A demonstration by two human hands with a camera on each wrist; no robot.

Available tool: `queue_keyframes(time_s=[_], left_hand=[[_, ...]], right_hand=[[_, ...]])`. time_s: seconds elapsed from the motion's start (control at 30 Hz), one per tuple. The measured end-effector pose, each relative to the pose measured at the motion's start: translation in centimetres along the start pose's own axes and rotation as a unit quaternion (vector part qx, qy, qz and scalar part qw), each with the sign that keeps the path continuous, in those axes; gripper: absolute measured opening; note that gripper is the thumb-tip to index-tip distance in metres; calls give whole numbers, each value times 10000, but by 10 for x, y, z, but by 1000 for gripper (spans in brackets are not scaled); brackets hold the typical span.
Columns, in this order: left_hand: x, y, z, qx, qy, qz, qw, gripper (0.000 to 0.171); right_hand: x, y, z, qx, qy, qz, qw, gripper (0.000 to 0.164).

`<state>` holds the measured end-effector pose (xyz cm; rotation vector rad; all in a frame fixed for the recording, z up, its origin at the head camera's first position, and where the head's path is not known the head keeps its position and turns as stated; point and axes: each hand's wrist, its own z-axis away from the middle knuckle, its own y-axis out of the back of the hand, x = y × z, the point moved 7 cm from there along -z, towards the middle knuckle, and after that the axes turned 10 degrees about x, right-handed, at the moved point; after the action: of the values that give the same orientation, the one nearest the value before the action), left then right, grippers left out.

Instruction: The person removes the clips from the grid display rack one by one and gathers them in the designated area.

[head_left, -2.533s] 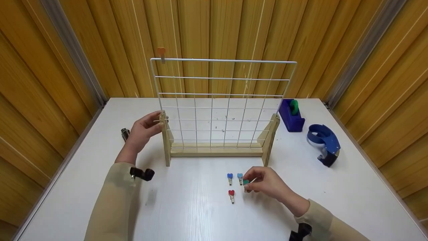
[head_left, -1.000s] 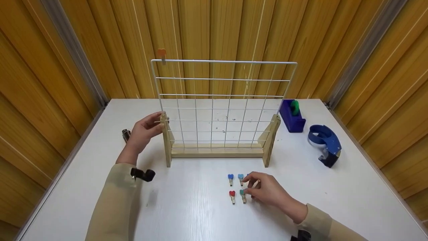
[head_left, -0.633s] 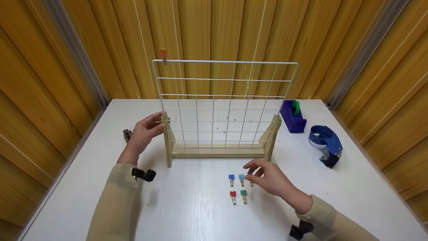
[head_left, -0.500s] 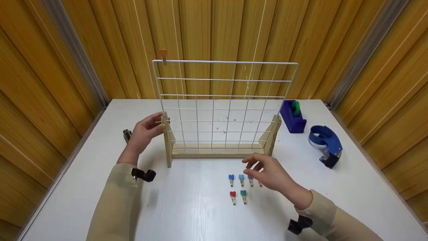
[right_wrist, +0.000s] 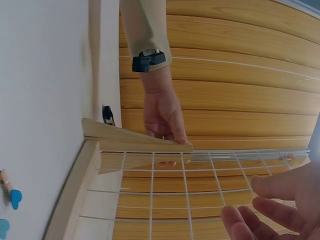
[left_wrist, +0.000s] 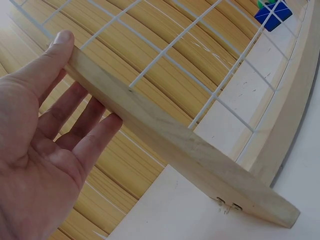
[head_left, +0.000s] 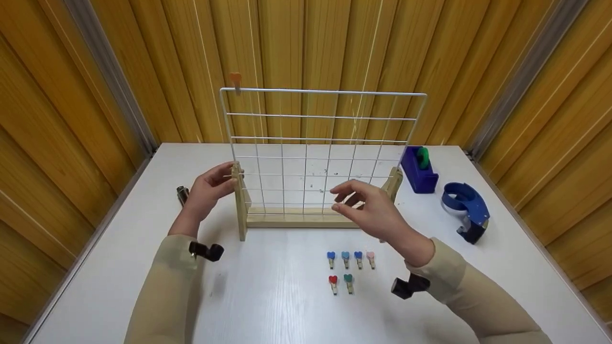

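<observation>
My left hand [head_left: 209,185] grips the top of the left wooden upright [left_wrist: 165,132] of a stand with a white wire grid [head_left: 306,138]. In the left wrist view its thumb lies on the near side and the fingers bend under the wood. My right hand [head_left: 366,208] is raised in front of the grid's lower right, thumb and fingers apart, holding nothing. Below it, heart-topped mini clothespins lie in two rows: a red one [head_left: 333,284] and a green one [head_left: 348,283] in front, blue ones and a pink one [head_left: 371,260] behind. An orange heart clothespin [head_left: 236,82] sits on the grid's top left.
At the right stand a purple tape dispenser [head_left: 418,172] with a green roll and a blue tape gun [head_left: 467,208]. A small dark object [head_left: 182,194] lies behind my left wrist. The white table [head_left: 267,296] is bordered by wood-patterned panels.
My right hand set the green clothespin down beside the red one and let go. It then rose away, up and left, to the grid. My left hand kept its grip.
</observation>
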<state>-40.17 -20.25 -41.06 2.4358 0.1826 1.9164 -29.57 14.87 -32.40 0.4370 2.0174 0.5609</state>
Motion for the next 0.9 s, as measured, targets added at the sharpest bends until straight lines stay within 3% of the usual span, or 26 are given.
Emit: queue_keyframes(time_s=[0.37, 0.9], left_hand=[[-1, 0, 0, -4, 17, -27, 10000, 54], [-3, 1, -1, 34, 52, -119, 9999, 55]], right_hand=[[-55, 2, -51, 280, 657, -224, 9972, 23], [-148, -10, -131, 800, 1237, -798, 9859, 23]])
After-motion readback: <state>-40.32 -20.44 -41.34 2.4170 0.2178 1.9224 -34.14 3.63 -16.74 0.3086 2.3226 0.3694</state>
